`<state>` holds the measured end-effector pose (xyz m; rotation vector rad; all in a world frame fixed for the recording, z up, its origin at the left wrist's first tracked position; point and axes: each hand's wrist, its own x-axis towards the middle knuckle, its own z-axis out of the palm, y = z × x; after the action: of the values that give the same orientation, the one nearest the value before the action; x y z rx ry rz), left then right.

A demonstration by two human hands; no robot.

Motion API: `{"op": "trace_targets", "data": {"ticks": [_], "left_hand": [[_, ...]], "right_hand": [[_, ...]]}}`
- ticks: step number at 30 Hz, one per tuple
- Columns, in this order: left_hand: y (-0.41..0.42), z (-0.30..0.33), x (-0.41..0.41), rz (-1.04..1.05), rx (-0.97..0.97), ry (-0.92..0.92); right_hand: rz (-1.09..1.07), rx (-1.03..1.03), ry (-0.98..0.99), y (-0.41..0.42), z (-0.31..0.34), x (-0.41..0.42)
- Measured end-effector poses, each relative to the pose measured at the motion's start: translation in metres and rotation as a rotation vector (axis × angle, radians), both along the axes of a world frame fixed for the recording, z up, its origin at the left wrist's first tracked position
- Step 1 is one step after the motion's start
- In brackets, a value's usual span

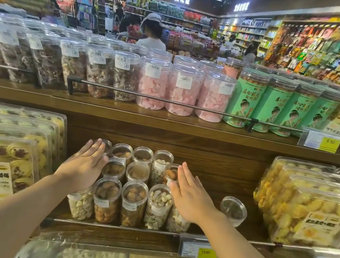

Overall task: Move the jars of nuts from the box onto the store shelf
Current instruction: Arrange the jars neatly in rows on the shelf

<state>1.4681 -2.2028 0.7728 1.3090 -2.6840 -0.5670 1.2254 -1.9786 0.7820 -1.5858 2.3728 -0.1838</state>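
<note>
Both hands flat, fingers spread, gripping nothing. Left hand (86,166) lay on jars of nuts (135,189) at their 9 o'clock edge, right hand (192,193) at 3. Jars stood in rows on lower shelf (212,177), behind rail (108,226). One jar (233,210) sat apart, approx. 3 o'clock.

Jars (133,202), 6 o'clock: clear, white labels, tan and cream nuts. Shelf (214,165): dark brown wood grain. Tubs (182,91), 12 o'clock: clear, pink contents. Cans (242,99), 2 o'clock: green, printed figure. Price tags (198,249): yellow.
</note>
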Motion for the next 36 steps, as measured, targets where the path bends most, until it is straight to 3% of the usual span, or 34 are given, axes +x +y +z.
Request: {"op": "trace_targets", "data": {"ticks": [5, 9, 14, 30, 33, 36], "left_hand": [[0.000, -0.001, -0.001, -0.005, 0.003, -0.002], [-0.001, -0.001, 0.000, 0.001, 0.012, 0.001], [-0.004, -0.004, 0.000, -0.006, 0.004, 0.007], [-0.004, -0.004, -0.001, 0.004, 0.009, -0.016], [-0.004, -0.004, 0.000, 0.007, 0.004, -0.011], [-0.001, -0.002, 0.000, 0.009, 0.006, 0.002]], "right_hand": [[0.003, 0.001, -0.041, -0.001, 0.000, 0.000], [0.037, -0.140, -0.030, 0.004, 0.006, 0.008], [0.213, 0.093, 0.130, 0.005, 0.015, 0.008], [0.070, 0.169, -0.010, -0.019, 0.028, 0.030], [0.038, 0.092, -0.084, -0.011, 0.036, 0.019], [-0.005, 0.026, 0.001, 0.010, 0.044, -0.004]]}}
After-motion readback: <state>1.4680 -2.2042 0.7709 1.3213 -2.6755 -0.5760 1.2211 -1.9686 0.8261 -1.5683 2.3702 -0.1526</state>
